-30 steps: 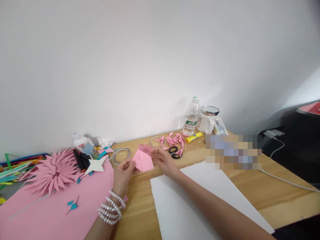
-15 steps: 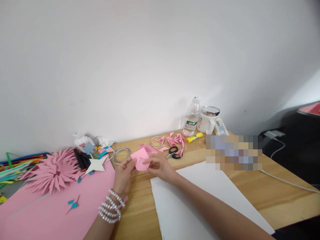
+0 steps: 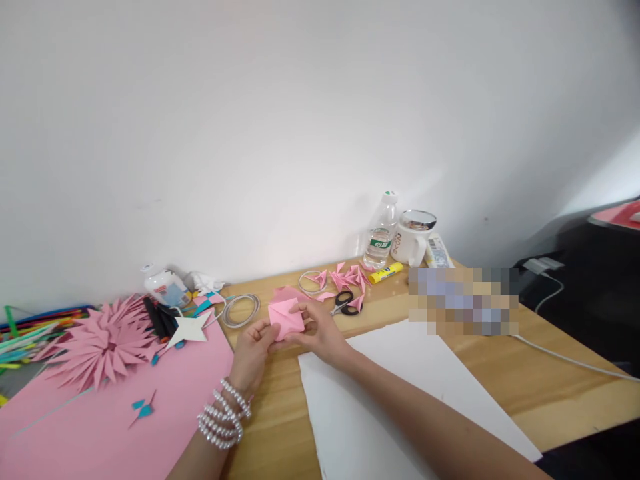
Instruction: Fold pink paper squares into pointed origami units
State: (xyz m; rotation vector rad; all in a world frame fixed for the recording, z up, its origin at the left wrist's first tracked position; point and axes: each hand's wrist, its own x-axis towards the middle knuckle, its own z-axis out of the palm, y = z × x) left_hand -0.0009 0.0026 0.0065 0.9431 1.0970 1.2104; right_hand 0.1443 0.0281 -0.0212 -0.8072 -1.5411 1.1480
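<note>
Pink folded paper [image 3: 285, 318] pinched between both my hands above desk [image 3: 280, 427]: left hand [image 3: 250, 353] grips near-left corner, right hand [image 3: 317, 331] grips right edge. Neither hand nearer.

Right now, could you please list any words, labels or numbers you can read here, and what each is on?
None reads clearly.
Water bottle: green label, print too small.
White mug: reddish lettering, blurred.
Yellow glue stick: dark mark, unreadable.
Packet behind the mug: print too small.
</note>
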